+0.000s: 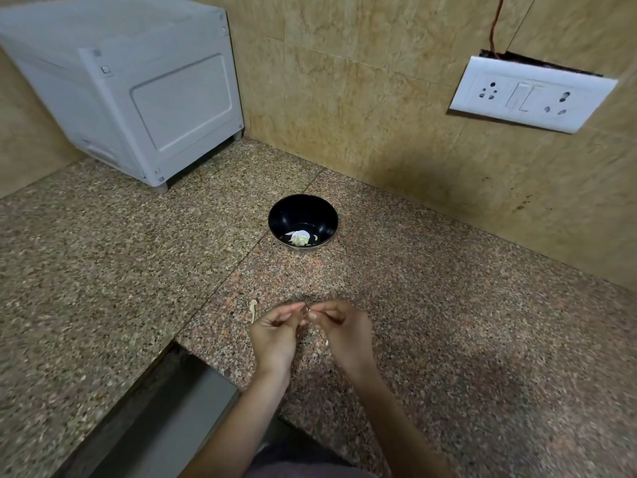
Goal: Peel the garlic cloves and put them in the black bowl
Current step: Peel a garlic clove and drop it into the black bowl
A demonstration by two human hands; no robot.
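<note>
The black bowl [303,215] stands on the granite counter near the back wall, with pale garlic pieces [300,238] on its bottom. In front of it, my left hand [275,334] and my right hand [341,331] meet fingertip to fingertip above the counter. Both pinch a small garlic clove [306,310] between them; it is mostly hidden by the fingers. A strip of garlic skin [253,309] lies on the counter just left of my left hand.
A grey appliance [138,88] stands at the back left on short feet. A white socket plate [531,94] hangs on the right wall. A sunken opening [155,415] cuts into the counter at the front left. The counter [482,322] stretches to the right.
</note>
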